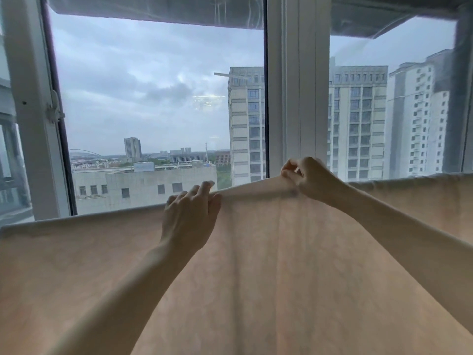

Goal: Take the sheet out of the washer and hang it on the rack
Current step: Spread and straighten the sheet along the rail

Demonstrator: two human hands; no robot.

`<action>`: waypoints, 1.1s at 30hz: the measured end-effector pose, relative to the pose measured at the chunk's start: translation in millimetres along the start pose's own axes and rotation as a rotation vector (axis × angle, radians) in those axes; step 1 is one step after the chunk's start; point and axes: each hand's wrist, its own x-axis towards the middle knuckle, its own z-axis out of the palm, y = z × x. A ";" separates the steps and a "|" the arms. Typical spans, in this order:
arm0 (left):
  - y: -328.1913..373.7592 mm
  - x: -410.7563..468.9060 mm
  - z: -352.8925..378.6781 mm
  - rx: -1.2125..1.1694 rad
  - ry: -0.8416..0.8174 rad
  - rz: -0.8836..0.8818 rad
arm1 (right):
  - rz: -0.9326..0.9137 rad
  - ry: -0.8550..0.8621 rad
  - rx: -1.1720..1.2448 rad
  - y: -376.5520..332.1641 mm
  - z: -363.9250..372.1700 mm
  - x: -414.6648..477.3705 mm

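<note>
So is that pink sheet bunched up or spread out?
Spread out. The sheet hangs wide and flat across the view, while the left hand and right hand grip its top edge.

Sheet (281, 278): pale peach-pink, faint tone-on-tone mottled pattern, a few vertical crease lines. Window frame (289, 85): white with a dark seal strip. Outside, sky (140, 85) grey-blue and cloudy, towers (358, 119) beige-white.

No readable text

Nothing legible shows on the sheet (281, 265), and the distant buildings (358, 119) are perhaps too small to tell.
</note>
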 end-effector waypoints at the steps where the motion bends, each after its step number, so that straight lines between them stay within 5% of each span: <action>1: 1.6 2.1 1.5 -0.033 0.008 0.004 | 0.008 -0.011 -0.011 -0.3 1.9 0.3; 11: 45.1 -11.0 43.8 0.091 0.165 0.418 | 0.110 -0.157 -0.048 5.8 5.3 -0.9; 26: 106.2 11.8 80.1 0.022 0.317 0.300 | -0.010 -0.049 -0.366 76.6 -34.9 -46.4; 33: 149.4 16.9 104.4 -0.043 0.433 0.254 | -0.167 -0.133 -0.433 113.0 -61.6 -55.1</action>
